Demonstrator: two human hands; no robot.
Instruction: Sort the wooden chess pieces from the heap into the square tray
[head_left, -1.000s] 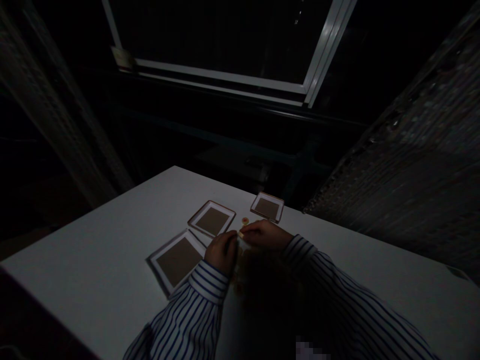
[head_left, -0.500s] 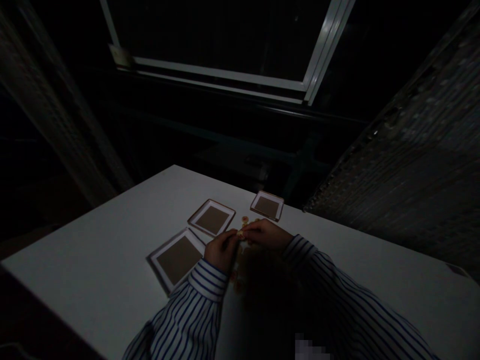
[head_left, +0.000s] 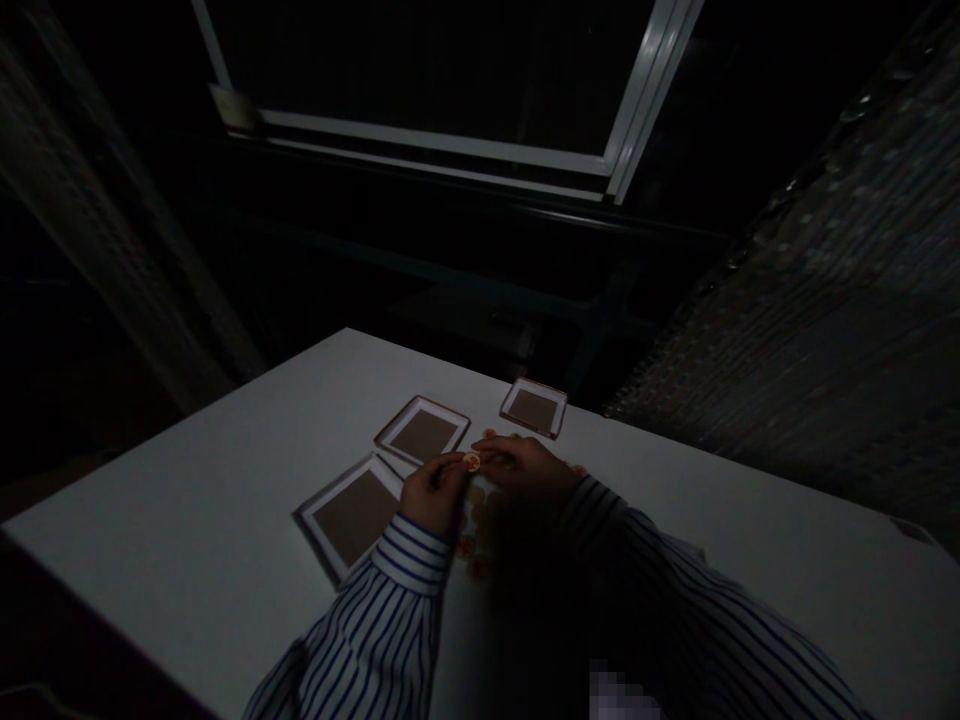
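A round, pale Chinese chess piece (head_left: 472, 461) with a red mark is pinched between the fingertips of both hands above the table. My left hand (head_left: 433, 494) grips it from the left, fingers closed. From the right, my right hand (head_left: 531, 468) holds it too, its fingers bent together. More round pieces lie on the white table beneath and between the hands, among them a red-marked piece (head_left: 465, 546) and another piece (head_left: 478, 569) by my left cuff. Deep shadow hides part of the group.
A shallow box lid or tray (head_left: 327, 550) lies left of my left hand, a second tray (head_left: 421, 432) beyond it, and a smaller tray (head_left: 534, 408) near the far table edge. A beaded curtain (head_left: 825, 300) hangs at the right, beside the white table (head_left: 225, 500).
Both hands have shifted slightly left with the piece. It has turned so that its red-marked face now shows. The trays stay where they were.
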